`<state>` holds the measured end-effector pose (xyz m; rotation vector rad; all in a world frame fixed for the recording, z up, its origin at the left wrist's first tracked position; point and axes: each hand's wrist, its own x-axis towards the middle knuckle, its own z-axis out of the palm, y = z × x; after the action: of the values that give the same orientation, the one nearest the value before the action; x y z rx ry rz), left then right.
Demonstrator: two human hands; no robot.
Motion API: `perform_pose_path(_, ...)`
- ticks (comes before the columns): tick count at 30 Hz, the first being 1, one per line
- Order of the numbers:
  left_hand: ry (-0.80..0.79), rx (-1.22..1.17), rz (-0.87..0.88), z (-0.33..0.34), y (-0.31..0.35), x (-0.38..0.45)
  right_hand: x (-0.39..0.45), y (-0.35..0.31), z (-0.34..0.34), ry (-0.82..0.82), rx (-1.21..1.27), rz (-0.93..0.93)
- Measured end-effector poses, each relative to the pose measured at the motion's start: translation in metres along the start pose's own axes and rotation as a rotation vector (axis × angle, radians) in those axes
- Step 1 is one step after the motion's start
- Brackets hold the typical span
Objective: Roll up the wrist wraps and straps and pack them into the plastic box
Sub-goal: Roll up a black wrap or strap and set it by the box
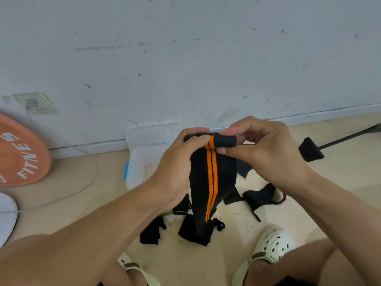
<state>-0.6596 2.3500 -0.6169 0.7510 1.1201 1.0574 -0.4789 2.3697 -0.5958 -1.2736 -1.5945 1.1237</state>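
1. Nearest the camera, two white perforated clogs (272, 247) frame a patch of tan floor where loose black straps (151, 232) lie in a heap, with another black wrap (260, 196) lying to the right, just beside the hanging one.
2. Above that heap, a black wrist wrap with an orange centre stripe (211, 182) hangs from the hands, its lower end reaching down to the pile.
3. The left hand (179, 168) grips the wrap's upper left edge, its thumb lying over the small rolled top.
4. The right hand (266, 147) pinches the right end of that roll between thumb and fingertips.
5. The rolling looks barely begun: only a turn or so is wound, and most of the length hangs free. The next move likely calls for turning the roll downward with even tension, so that the edges stay aligned and the coil stays tight.
6. Behind the hands sits the clear plastic box (137, 168) with blue latches, open, its lid (152, 133) leaning on the wall; what lies inside cannot be made out.
7. Farther left an orange weight plate (19, 153) leans against the wall.
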Motion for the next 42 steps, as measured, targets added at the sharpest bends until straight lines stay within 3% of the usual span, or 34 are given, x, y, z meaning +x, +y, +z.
perform_pose_path(7,-0.073,0.049,0.016,-0.004,0.008,0.003,0.005,-0.004,-0.013,-0.125,0.266,0.205)
perform_pose_path(12,-0.105,0.130,0.049,-0.004,0.003,0.003,0.011,0.002,-0.019,-0.161,0.216,0.251)
perform_pose_path(16,-0.132,0.247,0.077,-0.007,0.000,0.001,0.010,0.004,-0.020,-0.288,0.157,0.312)
perform_pose_path(19,-0.133,0.258,0.065,-0.008,0.000,0.002,0.006,0.007,-0.018,-0.214,0.070,0.257)
perform_pose_path(24,-0.083,0.084,-0.016,-0.005,-0.005,0.001,-0.004,0.009,-0.003,-0.106,-0.076,0.119)
perform_pose_path(27,-0.031,0.110,0.026,-0.004,-0.009,0.001,-0.011,0.015,0.011,-0.122,-0.237,0.109)
perform_pose_path(32,-0.033,0.143,0.059,-0.002,-0.009,0.000,-0.016,0.022,0.023,-0.219,-0.175,0.310)
perform_pose_path(37,-0.006,0.153,0.026,-0.001,-0.008,0.004,-0.006,0.019,0.009,-0.107,-0.155,0.157)
perform_pose_path(42,-0.062,0.037,-0.137,0.001,-0.005,0.004,-0.005,0.017,0.007,-0.005,-0.161,0.073)
